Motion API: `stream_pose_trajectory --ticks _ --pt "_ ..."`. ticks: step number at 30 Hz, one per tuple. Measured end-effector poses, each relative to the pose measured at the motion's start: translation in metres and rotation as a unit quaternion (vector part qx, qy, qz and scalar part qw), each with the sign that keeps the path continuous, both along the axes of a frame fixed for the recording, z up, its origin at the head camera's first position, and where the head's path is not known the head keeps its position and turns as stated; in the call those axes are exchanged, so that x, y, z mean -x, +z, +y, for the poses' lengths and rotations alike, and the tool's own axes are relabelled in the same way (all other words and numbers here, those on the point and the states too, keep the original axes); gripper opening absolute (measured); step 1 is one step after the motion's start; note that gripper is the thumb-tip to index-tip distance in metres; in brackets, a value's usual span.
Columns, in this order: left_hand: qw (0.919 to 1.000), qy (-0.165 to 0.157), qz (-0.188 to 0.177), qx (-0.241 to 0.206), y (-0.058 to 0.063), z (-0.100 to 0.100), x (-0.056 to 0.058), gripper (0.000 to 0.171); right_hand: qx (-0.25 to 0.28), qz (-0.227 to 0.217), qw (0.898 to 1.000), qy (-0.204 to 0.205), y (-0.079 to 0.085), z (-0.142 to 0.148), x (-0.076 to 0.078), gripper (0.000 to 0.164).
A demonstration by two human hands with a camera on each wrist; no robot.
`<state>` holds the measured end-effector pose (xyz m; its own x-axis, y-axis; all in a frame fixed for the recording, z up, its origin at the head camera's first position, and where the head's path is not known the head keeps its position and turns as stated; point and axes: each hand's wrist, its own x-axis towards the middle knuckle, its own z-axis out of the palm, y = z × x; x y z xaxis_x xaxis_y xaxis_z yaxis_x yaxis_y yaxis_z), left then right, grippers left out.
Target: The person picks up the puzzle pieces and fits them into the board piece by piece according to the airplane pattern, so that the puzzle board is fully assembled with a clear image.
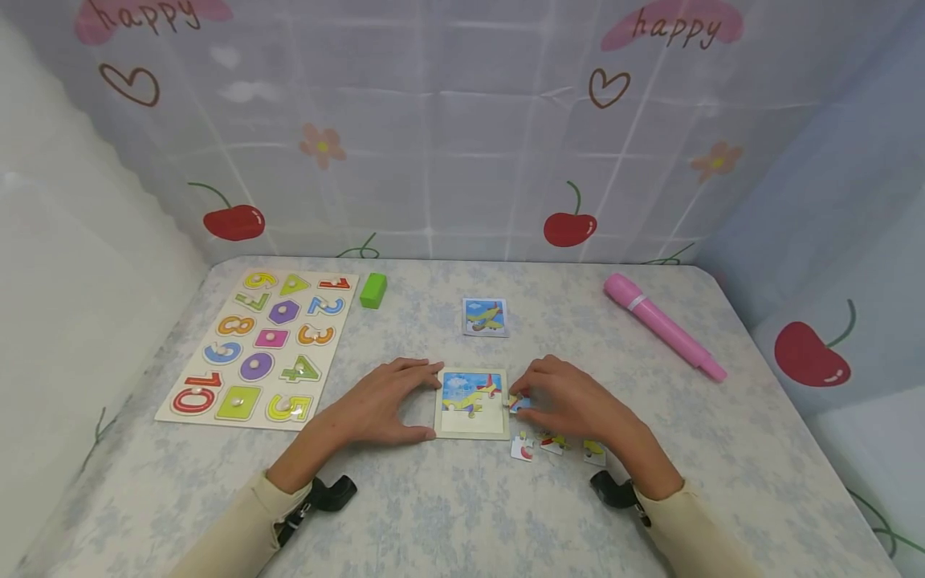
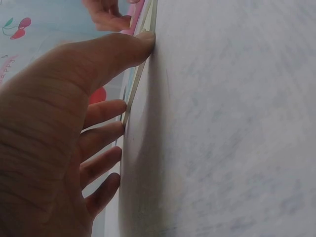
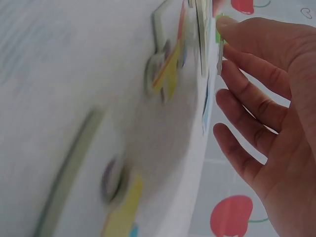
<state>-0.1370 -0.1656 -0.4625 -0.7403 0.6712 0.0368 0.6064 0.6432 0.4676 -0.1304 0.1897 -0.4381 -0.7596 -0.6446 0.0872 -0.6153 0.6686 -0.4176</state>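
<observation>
Yellow and blue first: noticed the puzzle tray point(image 1: 487, 424) lying flat on the worktop point(image 1: 433, 514) between both hands, with aeroplane pieces filling its upper part and bare backing at lower right. Found the left hand point(image 1: 381, 405) loosely spread at the tray's left edge, thumb by the lower corner and forefinger by the upper, touching without gripping. Found the right hand point(image 1: 567, 393) just beside the opposite edge, pinching one puzzle piece point(image 1: 517, 404) between thumb and fingers; could not tell contact between piece and tray. Counted three loose pieces point(image 1: 553, 443) on the worktop, near the right hand. Judged the held piece light, thin and stiff, probably wood or thick card, with narrow tabs likely to fray if forced; favoured taking hold by opposite plain edges, clear of the tabs. Judged the tray light too, liable to slide, and best steadied by its rim.
</observation>
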Motion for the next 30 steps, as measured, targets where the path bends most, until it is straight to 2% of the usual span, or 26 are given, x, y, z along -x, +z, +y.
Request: stream_pose_trajectory --ticks 4,13,20,30 --pt "1.0 -0.002 0.001 -0.004 -0.001 0.0 0.0 0.063 0.004 0.009 1.0 0.022 0.002 -0.011 0.002 0.026" --pt "1.0 0.001 0.0 -0.002 -0.003 -0.001 0.001 0.062 -0.014 0.004 0.999 0.034 0.004 -0.033 0.009 0.027" --pt "1.0 0.002 -0.001 -0.003 -0.003 -0.001 0.001 0.061 -0.03 -0.007 0.999 0.03 0.0 -0.041 0.01 0.026" --pt "0.9999 0.007 -0.006 0.007 -0.003 -0.001 0.002 0.063 -0.023 -0.02 0.999 0.027 -0.001 -0.043 0.01 0.018"
